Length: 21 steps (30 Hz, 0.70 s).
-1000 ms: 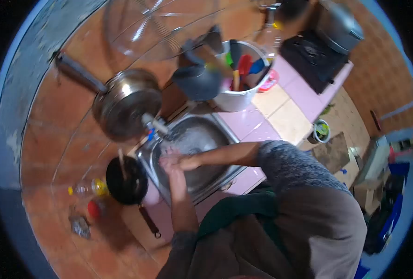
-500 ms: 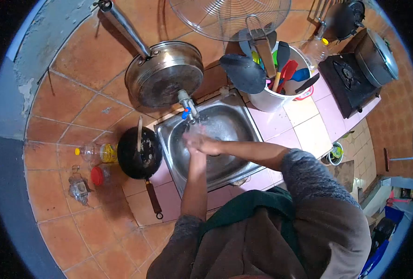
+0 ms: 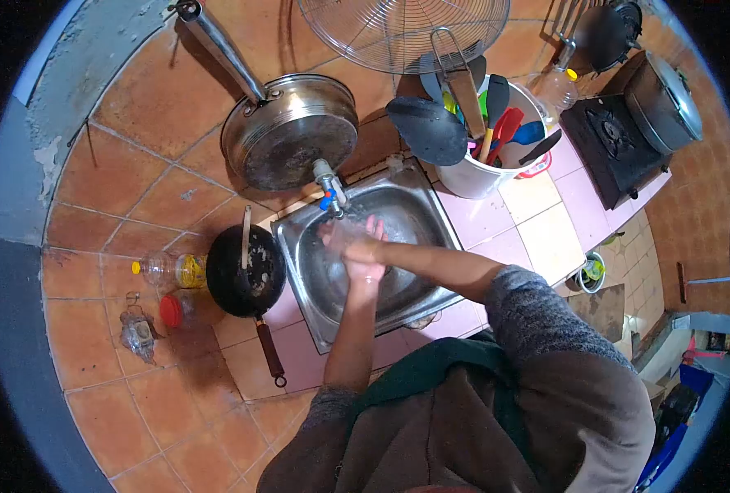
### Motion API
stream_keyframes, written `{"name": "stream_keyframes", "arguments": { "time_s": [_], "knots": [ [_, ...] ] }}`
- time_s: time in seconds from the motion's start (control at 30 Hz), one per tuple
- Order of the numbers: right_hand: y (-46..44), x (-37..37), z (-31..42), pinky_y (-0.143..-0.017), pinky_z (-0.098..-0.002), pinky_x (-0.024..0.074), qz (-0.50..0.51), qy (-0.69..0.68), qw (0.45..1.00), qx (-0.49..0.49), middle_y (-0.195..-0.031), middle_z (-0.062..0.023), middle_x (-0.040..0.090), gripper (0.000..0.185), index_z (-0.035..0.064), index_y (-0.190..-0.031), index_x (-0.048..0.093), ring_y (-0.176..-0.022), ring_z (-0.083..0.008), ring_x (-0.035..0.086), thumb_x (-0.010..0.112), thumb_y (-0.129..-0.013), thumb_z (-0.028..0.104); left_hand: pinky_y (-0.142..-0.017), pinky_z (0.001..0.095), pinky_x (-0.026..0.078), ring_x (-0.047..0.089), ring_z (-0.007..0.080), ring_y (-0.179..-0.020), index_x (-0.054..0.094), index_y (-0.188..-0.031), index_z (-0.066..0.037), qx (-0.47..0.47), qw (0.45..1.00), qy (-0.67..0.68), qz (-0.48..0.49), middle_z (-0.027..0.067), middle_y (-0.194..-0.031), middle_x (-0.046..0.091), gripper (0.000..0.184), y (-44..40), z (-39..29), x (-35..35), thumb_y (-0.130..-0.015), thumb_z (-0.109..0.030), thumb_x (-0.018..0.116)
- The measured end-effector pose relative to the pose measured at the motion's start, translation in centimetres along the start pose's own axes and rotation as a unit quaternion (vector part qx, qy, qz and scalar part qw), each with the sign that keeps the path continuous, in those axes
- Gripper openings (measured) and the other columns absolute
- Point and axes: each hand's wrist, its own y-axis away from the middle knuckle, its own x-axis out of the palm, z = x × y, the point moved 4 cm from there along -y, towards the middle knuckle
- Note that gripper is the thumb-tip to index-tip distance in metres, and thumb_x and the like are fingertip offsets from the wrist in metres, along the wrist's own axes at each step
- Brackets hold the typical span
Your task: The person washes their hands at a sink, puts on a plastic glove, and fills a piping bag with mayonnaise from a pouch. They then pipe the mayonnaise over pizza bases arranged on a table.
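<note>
Under the tap (image 3: 329,187), inside the sink (image 3: 418,218), I have the right hand (image 3: 355,243) across the left hand (image 3: 366,264); left fingers (image 3: 373,226) look slightly spread, right ones too blurred to tell.

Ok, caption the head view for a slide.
Two bare hands meet beneath the tap, over a metal sink beside a black pan.

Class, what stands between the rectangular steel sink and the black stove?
A white plastic bucket of cooking utensils, with a partly hidden red-rimmed item beside it, as the head view shows.
</note>
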Motion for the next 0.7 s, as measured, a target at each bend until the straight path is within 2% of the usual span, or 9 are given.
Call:
{"name": "stream_keyframes", "arguments": {
  "time_s": [0.13,0.23,0.27,0.33,0.4,0.47,0.57,0.6,0.7],
  "knots": [
    [1.0,-4.8,-0.9,-0.115,-0.0472,0.0184,0.088,-0.14,0.985,-0.049,-0.147,-0.0246,0.031,0.067,0.0119,-0.143,0.038,-0.139,-0.0431,0.022,0.033,-0.095,0.058,-0.105,0.0397,0.034,0.043,0.0275,-0.125,0.051,-0.127,-0.013,0.005,0.994,-0.086,-0.068,0.0091,-0.133,0.049,0.051,0.1,-1.8,0.3,-0.094,-0.048,0.035],
    [-2.2,0.0,-3.5,-0.115,-0.0449,0.0173,0.065,-0.151,0.986,-0.012,-0.15,-0.0233,0.027,0.064,0.0087,-0.14,0.041,-0.141,-0.0412,0.019,0.035,-0.095,0.054,-0.101,0.0368,0.039,0.049,0.0275,-0.119,0.053,-0.125,-0.015,0.086,0.977,-0.156,-0.117,0.0073,-0.128,0.054,0.055,2.5,1.6,4.7,-0.093,-0.054,0.033],
    [-0.1,-0.8,-1.3,-0.115,-0.0442,0.0184,0.037,-0.117,0.992,0.007,-0.148,-0.0235,0.03,0.063,0.0064,-0.138,0.042,-0.14,-0.0398,0.021,0.036,-0.096,0.052,-0.113,0.0491,0.02,0.032,0.0252,-0.136,0.027,-0.148,-0.012,-0.009,0.996,-0.078,-0.039,0.0062,-0.146,0.038,0.059,1.4,0.9,1.9,-0.099,-0.044,0.033],
    [1.4,0.1,-0.3,-0.113,-0.0502,0.021,0.114,-0.283,0.932,-0.195,-0.147,-0.0212,0.034,0.056,0.0088,-0.145,0.032,-0.14,-0.0319,0.027,0.033,-0.098,0.04,-0.104,0.0459,0.029,0.04,0.0257,-0.124,0.036,-0.138,-0.01,-0.028,0.998,-0.06,-0.008,0.008,-0.134,0.045,0.052,-0.5,-1.4,-0.6,-0.098,-0.042,0.034],
    [0.7,-2.4,-1.2,-0.106,-0.044,0.033,0.103,-0.232,0.962,-0.103,-0.134,-0.0248,0.047,0.049,0.0078,-0.132,0.047,-0.125,-0.0374,0.044,0.035,-0.097,0.04,-0.094,0.0428,0.037,0.049,0.0263,-0.112,0.045,-0.129,-0.008,0.004,0.993,-0.08,-0.085,0.0097,-0.123,0.052,0.046,0.1,-1.3,-0.1,-0.097,-0.039,0.035],
    [-2.7,0.7,-3.7,-0.092,-0.0393,0.0465,-0.012,0.001,0.999,0.044,-0.117,-0.0261,0.059,0.048,0.0046,-0.122,0.059,-0.106,-0.0371,0.06,0.035,-0.098,0.039,-0.085,0.0396,0.046,0.057,0.0269,-0.1,0.054,-0.12,-0.006,0.036,0.99,-0.067,-0.121,0.0114,-0.112,0.059,0.043,0.9,1.0,1.2,-0.096,-0.037,0.036],
    [-0.8,1.6,-2.6,-0.094,-0.0369,0.0441,0.031,-0.291,0.954,0.064,-0.113,-0.0188,0.065,0.038,0.003,-0.108,0.066,-0.105,-0.0304,0.06,0.046,-0.093,0.032,-0.08,0.0373,0.052,0.062,0.027,-0.094,0.056,-0.115,-0.001,-0.005,0.997,-0.045,-0.07,0.0131,-0.107,0.061,0.037,-0.5,0.3,0.6,-0.095,-0.027,0.039],
    [0.3,2.0,-1.5,-0.084,-0.0391,0.0484,-0.049,-0.512,0.858,-0.004,-0.1,-0.0214,0.067,0.031,0.0014,-0.092,0.069,-0.092,-0.0317,0.065,0.053,-0.088,0.028,-0.081,0.0369,0.053,0.062,0.0268,-0.094,0.055,-0.115,0.001,-0.021,0.998,-0.042,-0.03,0.0135,-0.108,0.061,0.034,-1.0,-0.6,0.3,-0.095,-0.022,0.041],
    [-2.9,1.2,-7.4,-0.079,-0.0431,0.0521,-0.091,-0.364,0.923,0.087,-0.101,-0.0233,0.066,0.038,0.001,-0.093,0.068,-0.09,-0.0346,0.066,0.059,-0.089,0.037,-0.081,0.0358,0.056,0.063,0.0265,-0.093,0.053,-0.115,0.007,-0.012,0.999,-0.037,0.004,0.0147,-0.11,0.06,0.027,-1.3,-0.5,-0.1,-0.095,-0.009,0.044]
  ]
}}
